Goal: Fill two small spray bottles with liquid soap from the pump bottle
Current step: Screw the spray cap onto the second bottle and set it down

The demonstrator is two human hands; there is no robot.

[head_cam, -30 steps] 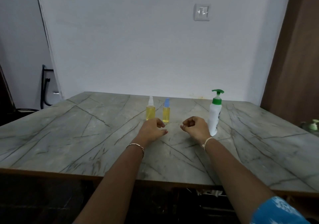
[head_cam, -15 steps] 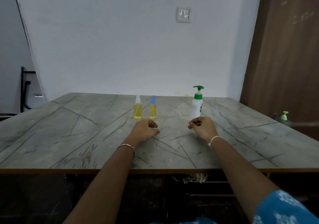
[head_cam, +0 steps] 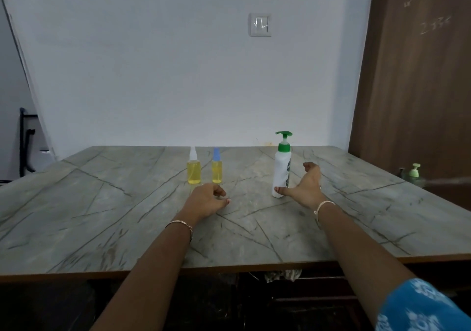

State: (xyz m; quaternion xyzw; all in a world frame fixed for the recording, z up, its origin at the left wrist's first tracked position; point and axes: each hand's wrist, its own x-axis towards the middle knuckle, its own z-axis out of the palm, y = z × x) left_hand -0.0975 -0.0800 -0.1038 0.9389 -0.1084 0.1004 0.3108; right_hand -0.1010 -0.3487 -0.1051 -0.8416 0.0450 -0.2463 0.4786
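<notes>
The pump bottle (head_cam: pixel 281 170) is standing upright on the marble-patterned table (head_cam: pixel 102 203), right of centre, its green nozzle pointing left toward the two spray bottles. The right hand (head_cam: pixel 305 189) is lying open just beside it: thumb (head_cam: pixel 285 191) splayed low at the bottle's base, fingers lifted off to its right, forming a cradle shaped for the white body but not closed on it. Whether the thumb tip is touching the plastic I cannot tell. The left hand (head_cam: pixel 205 199) is resting on the table with its fingers loosely curled, holding nothing, directly in front of the white-capped spray bottle (head_cam: pixel 193 173) and the blue-capped spray bottle (head_cam: pixel 217 173) — probably parked there to take one once the soap is in hand. Both small bottles are standing side by side, caps on, already showing yellow liquid well up their sides. A second green pump dispenser (head_cam: pixel 414 171) is sitting well apart at the far right, seemingly not part of the job.
</notes>
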